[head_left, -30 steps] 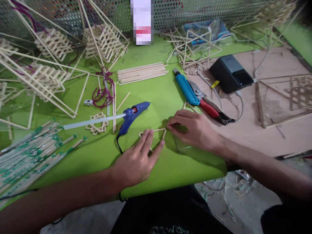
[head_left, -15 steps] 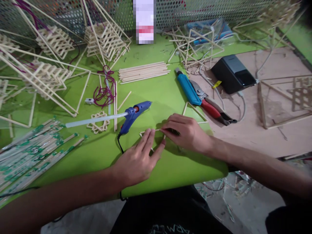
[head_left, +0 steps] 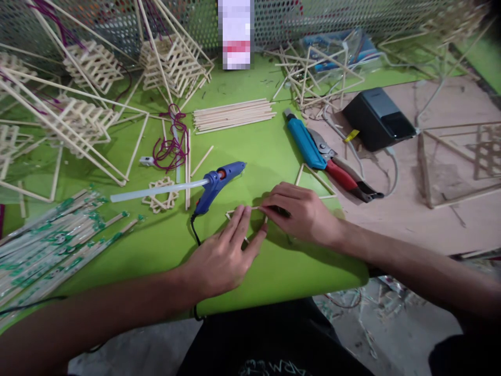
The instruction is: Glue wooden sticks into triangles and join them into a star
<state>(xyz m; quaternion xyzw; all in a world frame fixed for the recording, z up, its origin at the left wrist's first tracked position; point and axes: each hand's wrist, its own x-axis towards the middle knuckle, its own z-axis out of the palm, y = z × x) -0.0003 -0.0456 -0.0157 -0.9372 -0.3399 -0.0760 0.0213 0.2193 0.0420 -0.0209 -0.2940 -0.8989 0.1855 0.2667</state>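
A small triangle of thin wooden sticks (head_left: pixel 254 208) lies on the green table (head_left: pixel 289 271), partly hidden under the fingers. My left hand (head_left: pixel 223 256) presses on it, fingers over its left part and thumb against its right side. The thumb and index finger of my right hand (head_left: pixel 299 214) pinch its upper right corner. Just left of the hands lies a blue glue gun (head_left: pixel 215 188) with a long clear glue stick in its back. Behind my right hand is another stick triangle (head_left: pixel 323 181).
A stick bundle (head_left: pixel 235 116) lies behind the glue gun. Red-handled pruners (head_left: pixel 342 175), a blue cutter (head_left: pixel 307 143) and a black box (head_left: pixel 379 119) stand right. Wrapped sticks (head_left: pixel 58 245), purple string (head_left: pixel 172 146) and stick frames (head_left: pixel 78 125) are left.
The view has shifted slightly, so the table items appear a little further right. Both hands keep their hold on the small stick triangle.
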